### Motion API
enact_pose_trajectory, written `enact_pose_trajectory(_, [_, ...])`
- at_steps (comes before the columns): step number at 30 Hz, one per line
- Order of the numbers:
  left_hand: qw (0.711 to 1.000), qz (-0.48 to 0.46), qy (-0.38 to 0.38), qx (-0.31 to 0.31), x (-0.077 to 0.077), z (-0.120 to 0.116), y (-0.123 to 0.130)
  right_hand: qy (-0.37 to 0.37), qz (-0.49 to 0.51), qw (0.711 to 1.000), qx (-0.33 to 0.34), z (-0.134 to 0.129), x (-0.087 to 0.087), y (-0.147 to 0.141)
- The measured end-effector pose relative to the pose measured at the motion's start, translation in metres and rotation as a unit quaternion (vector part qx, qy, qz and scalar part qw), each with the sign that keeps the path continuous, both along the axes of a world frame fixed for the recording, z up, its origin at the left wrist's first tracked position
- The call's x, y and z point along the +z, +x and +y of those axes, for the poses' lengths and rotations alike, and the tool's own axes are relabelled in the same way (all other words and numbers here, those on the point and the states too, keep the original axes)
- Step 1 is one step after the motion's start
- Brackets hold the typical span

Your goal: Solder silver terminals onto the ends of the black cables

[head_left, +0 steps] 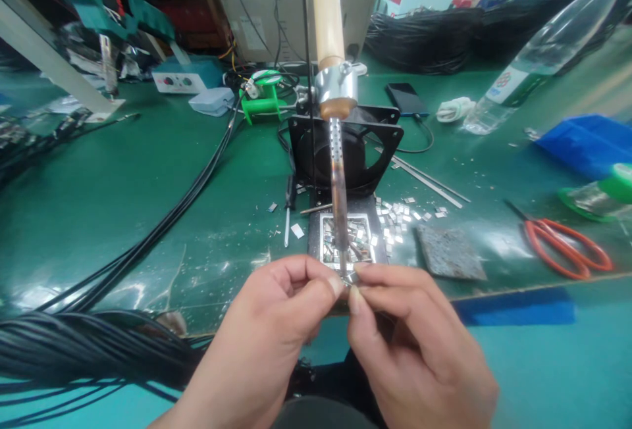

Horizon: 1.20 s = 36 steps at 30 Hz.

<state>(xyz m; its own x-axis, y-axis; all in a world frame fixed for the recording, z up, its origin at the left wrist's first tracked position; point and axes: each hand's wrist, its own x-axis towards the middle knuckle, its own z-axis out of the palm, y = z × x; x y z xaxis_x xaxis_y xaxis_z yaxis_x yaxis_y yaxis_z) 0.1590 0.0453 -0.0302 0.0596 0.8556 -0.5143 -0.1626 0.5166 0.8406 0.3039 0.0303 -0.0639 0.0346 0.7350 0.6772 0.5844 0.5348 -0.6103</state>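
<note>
A soldering iron (338, 182) with a pale handle hangs tip down in a metal clamp in front of me. Just below its tip, a small shiny metal piece (351, 278) sits between my fingertips. My left hand (289, 301) is closed, thumb against forefinger, at the left side of the tip; what it pinches is hidden. My right hand (417, 330) is closed too, with thumb and fingertips pinching the metal piece from the right. Behind the hands lies a square tray (322, 239) holding small metal scraps.
A black fan frame (388, 152) stands behind the iron. Loose metal tabs (395, 218), a grey pad (450, 252) and orange-handled scissors (567, 245) lie right. Black cables (89, 347) bundle at left; a screwdriver (289, 202) lies nearby. A plastic bottle (538, 60) stands back right.
</note>
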Motion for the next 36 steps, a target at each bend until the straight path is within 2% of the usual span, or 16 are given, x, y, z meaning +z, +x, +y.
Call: enact_pose_trajectory(36, [1.0, 0.003, 0.005, -0.005, 0.0024, -0.0004, -0.0016, -0.015, 0.018, 1.0, 0.003, -0.0017, 0.0021, -0.0041])
